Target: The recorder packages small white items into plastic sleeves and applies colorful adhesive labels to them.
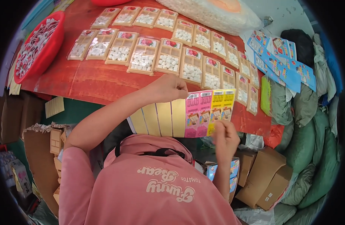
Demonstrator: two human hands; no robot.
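Observation:
My left hand (168,89) is closed in a pinch on the top edge of a sticker sheet (196,114). On the sheet's right part are pink and yellow labels with small pictures and barcodes; its left part shows bare cream backing strips. My right hand (226,137) has its fingers curled in, slightly blurred, over the sheet's lower right corner. Whatever sits between those fingertips is hidden. Beyond the sheet, beige compartment trays (169,56) stand in curved rows, each holding small white pieces and a strawberry picture.
A red table (82,80) carries the trays. At the left stands a red basin (60,41) full of small packets. A large clear plastic bag (213,13) lies at the back. Blue printed cards (281,60), green sacks (307,150) and cardboard boxes (264,178) crowd the right.

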